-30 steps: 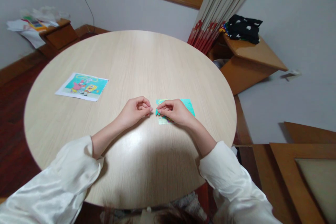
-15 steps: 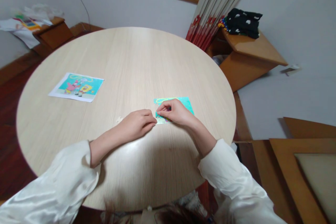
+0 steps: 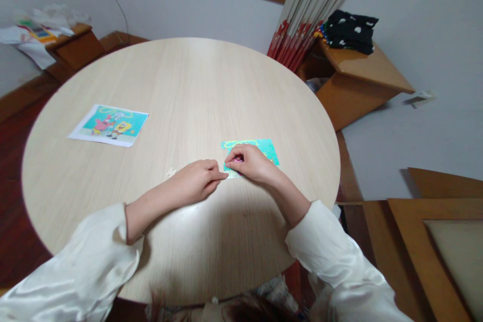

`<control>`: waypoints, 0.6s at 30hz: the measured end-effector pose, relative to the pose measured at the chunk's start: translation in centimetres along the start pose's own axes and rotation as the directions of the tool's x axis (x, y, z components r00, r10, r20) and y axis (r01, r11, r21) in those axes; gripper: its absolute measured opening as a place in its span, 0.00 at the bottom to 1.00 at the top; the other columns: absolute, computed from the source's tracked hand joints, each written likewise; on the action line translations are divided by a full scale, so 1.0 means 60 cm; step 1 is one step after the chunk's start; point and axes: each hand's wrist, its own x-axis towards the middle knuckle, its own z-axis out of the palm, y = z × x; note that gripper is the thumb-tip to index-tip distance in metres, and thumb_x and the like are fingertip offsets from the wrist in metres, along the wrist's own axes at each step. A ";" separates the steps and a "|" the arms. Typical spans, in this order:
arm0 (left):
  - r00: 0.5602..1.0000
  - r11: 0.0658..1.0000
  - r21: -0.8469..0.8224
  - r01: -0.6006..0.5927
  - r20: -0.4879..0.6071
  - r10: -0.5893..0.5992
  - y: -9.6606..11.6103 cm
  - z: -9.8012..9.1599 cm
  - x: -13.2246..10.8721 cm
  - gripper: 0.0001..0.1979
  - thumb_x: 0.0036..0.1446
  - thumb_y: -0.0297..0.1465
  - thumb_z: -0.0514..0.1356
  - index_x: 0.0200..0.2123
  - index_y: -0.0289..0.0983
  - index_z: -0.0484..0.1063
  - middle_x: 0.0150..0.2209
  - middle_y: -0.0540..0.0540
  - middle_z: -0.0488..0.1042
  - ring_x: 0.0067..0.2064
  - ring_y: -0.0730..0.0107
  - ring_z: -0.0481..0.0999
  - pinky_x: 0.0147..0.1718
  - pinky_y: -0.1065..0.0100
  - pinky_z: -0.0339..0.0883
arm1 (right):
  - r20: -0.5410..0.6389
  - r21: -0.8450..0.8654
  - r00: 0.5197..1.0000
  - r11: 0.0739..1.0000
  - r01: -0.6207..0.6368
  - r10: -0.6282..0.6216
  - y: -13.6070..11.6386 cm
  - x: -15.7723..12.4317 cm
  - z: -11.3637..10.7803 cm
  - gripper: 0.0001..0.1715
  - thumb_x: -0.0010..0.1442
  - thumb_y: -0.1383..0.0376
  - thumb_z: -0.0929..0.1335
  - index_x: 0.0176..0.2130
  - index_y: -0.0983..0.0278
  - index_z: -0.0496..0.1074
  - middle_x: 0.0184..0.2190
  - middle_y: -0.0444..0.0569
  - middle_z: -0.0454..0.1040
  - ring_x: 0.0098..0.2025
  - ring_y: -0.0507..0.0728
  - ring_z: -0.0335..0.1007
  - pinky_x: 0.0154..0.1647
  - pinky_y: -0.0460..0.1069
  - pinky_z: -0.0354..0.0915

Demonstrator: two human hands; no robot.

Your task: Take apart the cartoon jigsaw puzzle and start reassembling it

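Grip of the right hand: palm down, wrist arched, thumb and forefinger meeting near their tips; whether a piece is pinched between them cannot be told. It lies over the jigsaw puzzle, fingertips toward nine o'clock at the puzzle's side edge. Left hand: back upward, forefinger extended toward three o'clock, its tip at the puzzle's seven-o'clock corner, the other fingers curled under; what the thumb does is hidden. Both forearms enter from the near rim in loose, glossy cream satin sleeves.

With twelve o'clock at its far rim, the round surface is pale, straight-grained and wood-patterned. On this dial the puzzle, a flat teal rectangle with yellow linework, lies near three o'clock; a printed SpongeBob sheet, white-bordered paper, near ten. Pale loose jigsaw pieces, irregularly outlined, lie just beyond the left wrist.
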 end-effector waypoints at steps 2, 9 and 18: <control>1.000 1.000 0.002 -0.004 0.001 0.004 0.001 0.000 0.000 0.17 0.61 0.27 0.49 0.46 0.37 0.76 0.32 0.44 0.71 0.33 0.68 0.71 0.34 0.68 0.64 | -0.003 -0.042 1.000 0.999 0.016 -0.016 -0.004 -0.001 -0.002 0.07 0.51 0.75 0.69 0.24 0.66 0.74 0.24 0.43 0.70 0.28 0.49 0.62 0.32 0.46 0.56; 1.000 1.000 -0.016 -0.005 -0.002 0.005 0.003 -0.003 0.000 0.17 0.60 0.26 0.49 0.45 0.37 0.76 0.31 0.44 0.71 0.33 0.67 0.71 0.34 0.68 0.64 | 0.025 -0.092 0.998 0.994 0.058 -0.056 0.000 0.002 -0.004 0.07 0.52 0.76 0.69 0.25 0.65 0.73 0.26 0.43 0.67 0.31 0.50 0.61 0.35 0.46 0.55; 1.000 1.000 -0.024 0.010 0.000 -0.010 0.002 0.000 -0.001 0.18 0.59 0.25 0.50 0.46 0.37 0.76 0.31 0.44 0.72 0.33 0.67 0.71 0.34 0.68 0.64 | 0.025 0.008 0.997 0.997 0.077 -0.078 0.011 0.003 -0.002 0.06 0.51 0.74 0.69 0.25 0.65 0.74 0.25 0.43 0.67 0.31 0.50 0.61 0.34 0.47 0.56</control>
